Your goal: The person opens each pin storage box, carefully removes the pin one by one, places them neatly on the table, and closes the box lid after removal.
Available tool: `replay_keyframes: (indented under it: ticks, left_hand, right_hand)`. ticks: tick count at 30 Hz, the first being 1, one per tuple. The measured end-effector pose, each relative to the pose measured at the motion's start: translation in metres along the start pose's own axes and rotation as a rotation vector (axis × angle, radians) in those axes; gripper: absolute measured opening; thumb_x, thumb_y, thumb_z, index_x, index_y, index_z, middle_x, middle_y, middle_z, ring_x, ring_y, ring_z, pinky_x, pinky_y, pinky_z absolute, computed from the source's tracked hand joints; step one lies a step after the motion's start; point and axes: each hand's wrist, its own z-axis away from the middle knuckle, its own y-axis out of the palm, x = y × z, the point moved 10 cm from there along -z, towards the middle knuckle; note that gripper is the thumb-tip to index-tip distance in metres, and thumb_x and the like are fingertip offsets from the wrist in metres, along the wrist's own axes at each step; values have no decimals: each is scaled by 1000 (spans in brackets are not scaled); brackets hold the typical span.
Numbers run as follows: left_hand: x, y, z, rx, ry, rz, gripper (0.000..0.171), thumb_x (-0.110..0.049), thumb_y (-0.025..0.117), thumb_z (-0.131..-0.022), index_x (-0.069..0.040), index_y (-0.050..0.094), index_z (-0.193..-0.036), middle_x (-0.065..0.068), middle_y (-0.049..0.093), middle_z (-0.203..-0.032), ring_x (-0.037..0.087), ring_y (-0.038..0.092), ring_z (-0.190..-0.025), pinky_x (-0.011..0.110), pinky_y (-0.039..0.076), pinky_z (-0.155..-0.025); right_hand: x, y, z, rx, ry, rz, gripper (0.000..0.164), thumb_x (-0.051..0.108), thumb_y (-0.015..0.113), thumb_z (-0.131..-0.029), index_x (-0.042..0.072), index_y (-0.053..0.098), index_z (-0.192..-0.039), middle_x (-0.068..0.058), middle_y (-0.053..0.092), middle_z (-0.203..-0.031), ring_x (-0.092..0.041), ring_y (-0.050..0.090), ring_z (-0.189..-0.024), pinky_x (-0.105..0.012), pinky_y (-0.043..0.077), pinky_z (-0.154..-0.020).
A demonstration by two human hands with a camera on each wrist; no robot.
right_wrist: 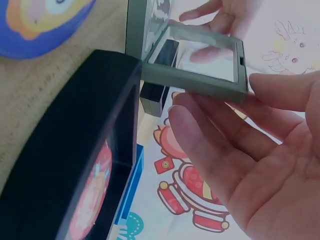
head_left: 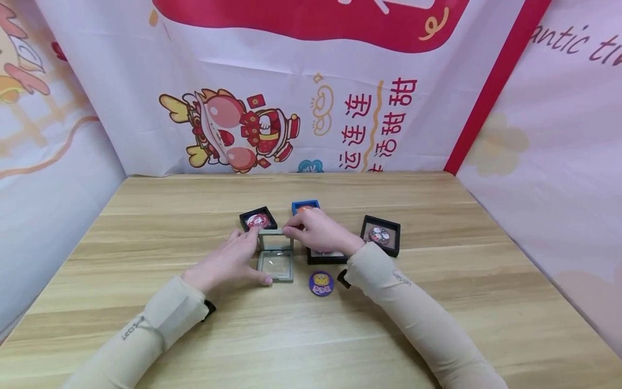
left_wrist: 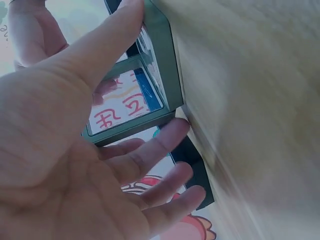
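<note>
A small grey-green display case (head_left: 274,278) with clear film panes stands unfolded on the table, its lid (right_wrist: 200,86) raised upright from the flat base. My left hand (head_left: 230,260) holds the base at its left side, thumb at the near edge and index finger by the hinge. In the left wrist view, its other fingers (left_wrist: 167,182) are spread apart. With thumb and fingers my right hand (head_left: 324,231) pinches the lid's upper right edge. A round purple badge (head_left: 321,283) with a yellow cartoon figure lies right of the base. No badge shows inside the case.
Behind the left hand sits a black case (head_left: 258,218) with a red badge. A blue case (head_left: 297,206) and another black case (head_left: 328,259) are partly hidden by the right hand. Farther right is a black case (head_left: 381,235) with a round badge. A printed cloth (head_left: 272,65) hangs behind.
</note>
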Motion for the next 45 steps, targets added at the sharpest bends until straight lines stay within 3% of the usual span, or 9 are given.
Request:
replay_keyframes:
  ticks: [3, 11, 17, 23, 26, 33, 40, 45]
  left_hand:
    - [-2, -1, -1, -2, 14, 2, 115, -55, 86, -67, 6, 30, -147, 24, 52, -135, 34, 43, -115, 53, 41, -97]
    - [-3, 2, -1, 18, 44, 26, 114, -48, 90, -65, 4, 29, -147, 23, 55, -131, 33, 46, -114, 51, 43, -94]
    - [-7, 3, 0, 42, 75, 29, 124, -37, 93, -61, 9, 20, -150, 27, 52, -135, 42, 41, -125, 56, 38, -101]
    - [-6, 3, -1, 62, 48, 45, 126, -38, 94, -61, 8, 19, -151, 27, 50, -136, 45, 36, -131, 59, 36, -102]
    - [-6, 2, -1, 59, 51, 44, 123, -39, 94, -59, 7, 24, -149, 25, 54, -132, 44, 39, -128, 58, 38, -100]
    - [-6, 2, 0, 46, 82, -10, 94, -44, 94, -58, 1, 48, -126, 11, 64, -111, 35, 47, -114, 52, 45, -92]
    - [-6, 1, 0, 41, 85, -28, 104, -48, 93, -59, 7, 46, -134, 11, 64, -113, 38, 45, -120, 54, 42, -97]
    - [-6, 1, 0, 32, 80, -33, 101, -49, 92, -58, 2, 50, -133, 9, 65, -112, 34, 47, -117, 52, 44, -95]
  right_hand:
    - [2, 1, 0, 1, -13, -16, 23, 20, 58, -101, 7, 75, -108, -4, 71, -90, -11, 57, -69, -27, 49, -68]
    - [2, 5, 1, 23, -3, -18, 22, 19, 59, -100, 6, 76, -107, 1, 70, -89, -8, 57, -68, -26, 49, -66]
    - [8, 4, 3, 41, -25, -8, 21, 18, 59, -101, 6, 76, -105, -2, 71, -87, -9, 56, -63, -26, 48, -62]
    - [12, 0, 4, 33, -40, 19, 21, 18, 59, -100, 7, 77, -98, -3, 71, -83, -9, 54, -61, -26, 46, -62]
    - [14, 0, 4, 32, -56, 26, 21, 17, 60, -100, 7, 77, -95, -3, 70, -80, -9, 51, -58, -26, 45, -61]
    - [16, 3, 5, 36, -74, 26, 20, 17, 62, -99, 7, 78, -93, -6, 70, -77, -9, 49, -55, -25, 42, -56]
    - [20, 2, 5, 21, -109, 61, 18, 16, 64, -97, 7, 79, -93, -2, 71, -77, -7, 51, -56, -24, 44, -58]
    - [23, 5, 7, 36, -103, 74, 15, 15, 66, -96, 7, 79, -98, 0, 73, -87, -4, 59, -64, -21, 49, -62]
